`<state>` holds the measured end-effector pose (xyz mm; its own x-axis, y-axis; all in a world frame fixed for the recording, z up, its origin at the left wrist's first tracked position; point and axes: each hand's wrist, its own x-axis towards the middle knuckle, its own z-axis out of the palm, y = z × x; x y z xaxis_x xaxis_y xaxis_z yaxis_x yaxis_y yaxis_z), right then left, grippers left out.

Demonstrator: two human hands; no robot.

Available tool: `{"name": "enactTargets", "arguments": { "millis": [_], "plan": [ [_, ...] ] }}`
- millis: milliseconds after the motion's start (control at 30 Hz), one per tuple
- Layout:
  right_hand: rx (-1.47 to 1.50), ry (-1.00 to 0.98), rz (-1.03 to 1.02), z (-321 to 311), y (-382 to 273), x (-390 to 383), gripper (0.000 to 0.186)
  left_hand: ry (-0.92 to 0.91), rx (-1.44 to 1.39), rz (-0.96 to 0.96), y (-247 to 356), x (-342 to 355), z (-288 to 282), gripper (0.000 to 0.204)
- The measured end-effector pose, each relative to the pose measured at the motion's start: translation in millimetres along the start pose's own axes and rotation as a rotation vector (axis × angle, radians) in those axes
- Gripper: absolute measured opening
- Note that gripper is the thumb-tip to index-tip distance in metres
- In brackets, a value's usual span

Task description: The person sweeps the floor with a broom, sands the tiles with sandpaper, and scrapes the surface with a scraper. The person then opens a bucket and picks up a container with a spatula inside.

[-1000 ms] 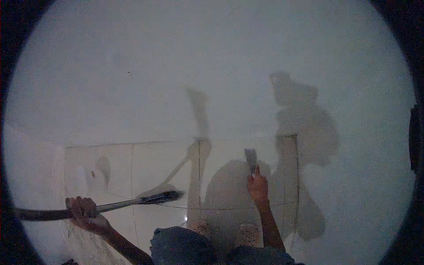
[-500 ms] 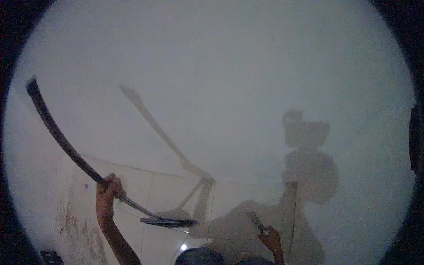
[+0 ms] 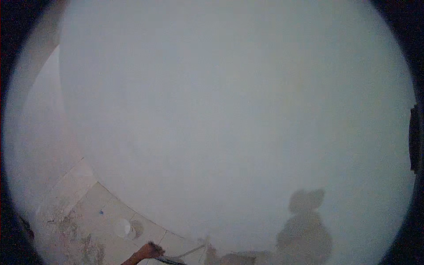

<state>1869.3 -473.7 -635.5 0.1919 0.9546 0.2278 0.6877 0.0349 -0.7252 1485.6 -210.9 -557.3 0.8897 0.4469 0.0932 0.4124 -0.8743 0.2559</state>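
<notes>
Low in the head view, my left hand (image 3: pixel 152 250) reaches in from the bottom edge with its fingers curled closed. From its right side juts part of a dark, long-handled tool (image 3: pixel 171 261), cut off by the lower edge. What kind of tool it is I cannot make out. The hand is blurred, and the tool's other end does not show. My right hand is out of the picture.
A broad pale wall (image 3: pixel 212 110) fills most of the view, with my shadow (image 3: pixel 304 234) at its lower right. Lower left lies a light tiled floor (image 3: pixel 106 198) with dark stains (image 3: pixel 88 243), a small blue bit (image 3: pixel 101 213) and a round white thing (image 3: pixel 127 227).
The view has swung up and left, so my left hand and the tool now sit lower. My right hand, with a small dark thing in it, has left the picture. A wall corner has appeared.
</notes>
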Motion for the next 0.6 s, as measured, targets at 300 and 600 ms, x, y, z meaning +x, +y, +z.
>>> {"name": "enactTargets", "arguments": {
  "millis": [300,600],
  "plan": [
    [-0.036,-0.192,0.014,-219,-180,81,0.034,0.512,-0.438,-0.507,173,-124,-122,0.023],
    [0.024,-0.489,0.169,-191,-293,47,0.033,1.125,-1.140,-1.252,247,-264,-82,0.029]
  ]
}}
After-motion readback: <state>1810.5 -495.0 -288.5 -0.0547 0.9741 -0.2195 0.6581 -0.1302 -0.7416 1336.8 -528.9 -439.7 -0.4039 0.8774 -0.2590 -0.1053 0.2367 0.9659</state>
